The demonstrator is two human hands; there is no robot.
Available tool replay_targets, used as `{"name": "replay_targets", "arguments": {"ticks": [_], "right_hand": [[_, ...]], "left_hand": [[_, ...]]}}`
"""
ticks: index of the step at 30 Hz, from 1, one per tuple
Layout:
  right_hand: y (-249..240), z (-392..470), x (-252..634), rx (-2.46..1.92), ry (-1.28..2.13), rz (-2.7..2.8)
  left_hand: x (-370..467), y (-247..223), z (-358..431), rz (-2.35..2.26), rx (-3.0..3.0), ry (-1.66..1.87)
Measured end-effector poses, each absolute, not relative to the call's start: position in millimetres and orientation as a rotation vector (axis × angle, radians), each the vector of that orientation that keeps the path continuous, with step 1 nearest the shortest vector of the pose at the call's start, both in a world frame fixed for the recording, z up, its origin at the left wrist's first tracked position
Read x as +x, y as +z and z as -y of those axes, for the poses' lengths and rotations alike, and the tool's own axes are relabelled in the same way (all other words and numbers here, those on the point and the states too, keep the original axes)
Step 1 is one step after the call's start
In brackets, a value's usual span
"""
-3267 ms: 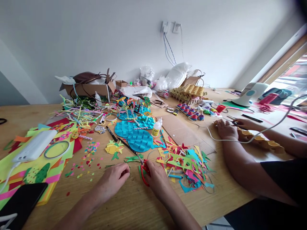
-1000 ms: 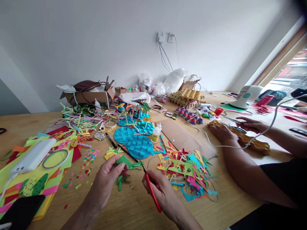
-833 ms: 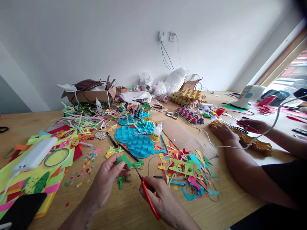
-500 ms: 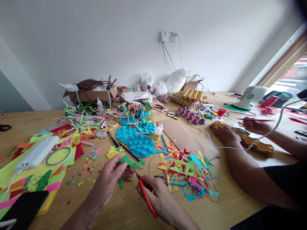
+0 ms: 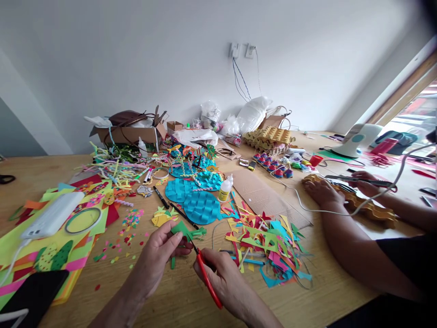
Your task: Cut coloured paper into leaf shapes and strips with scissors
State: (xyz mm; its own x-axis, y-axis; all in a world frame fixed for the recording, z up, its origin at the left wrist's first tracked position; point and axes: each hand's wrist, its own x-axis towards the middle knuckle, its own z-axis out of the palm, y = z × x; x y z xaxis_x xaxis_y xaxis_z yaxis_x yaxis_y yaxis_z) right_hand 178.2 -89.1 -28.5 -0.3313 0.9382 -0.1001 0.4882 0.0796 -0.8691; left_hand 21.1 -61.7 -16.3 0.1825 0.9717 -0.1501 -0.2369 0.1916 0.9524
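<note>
Between the thumb and fingers of my left hand [image 5: 160, 248] is a piece of green paper [image 5: 181, 229]. My right hand [image 5: 220, 278] is wrapped round the red handles of a pair of scissors [image 5: 209, 286], whose dark blades point up and left and meet the edge of the green paper. Just behind lie more green cut pieces [image 5: 198, 233] and a yellow paper fish [image 5: 162, 217]. Blue paper discs [image 5: 201, 207] and a white glue bottle [image 5: 224, 189] stand farther back. My right fingertips are partly hidden behind the handles.
Colourful paper scraps [image 5: 269, 246] are heaped at the right, near a cardboard sheet [image 5: 261, 193]. Yellow papers [image 5: 77, 237], a white power bank [image 5: 53, 214] and a black phone [image 5: 37, 296] lie left. At far right, another person's hands [image 5: 322, 193] are at an egg carton strip [image 5: 370, 207].
My hands and the scissors have barely shifted beside the green paper. The other person's far hand now has a dark-bladed tool where a thin red one showed before.
</note>
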Motion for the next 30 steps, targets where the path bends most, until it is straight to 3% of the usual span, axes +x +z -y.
{"name": "replay_targets", "arguments": {"ticks": [11,22,30], "right_hand": [[-30,88,178,-1.395,1.213,1.857],[-47,86,179,-1.407,1.018,1.943],[-38,90,178,-1.410,1.118,1.921]], "left_hand": [[21,-20,60,-0.967,0.971,1.074],[19,-21,60,-0.964,0.936,1.082],[18,-21,62,-0.943,0.971,1.018]]}}
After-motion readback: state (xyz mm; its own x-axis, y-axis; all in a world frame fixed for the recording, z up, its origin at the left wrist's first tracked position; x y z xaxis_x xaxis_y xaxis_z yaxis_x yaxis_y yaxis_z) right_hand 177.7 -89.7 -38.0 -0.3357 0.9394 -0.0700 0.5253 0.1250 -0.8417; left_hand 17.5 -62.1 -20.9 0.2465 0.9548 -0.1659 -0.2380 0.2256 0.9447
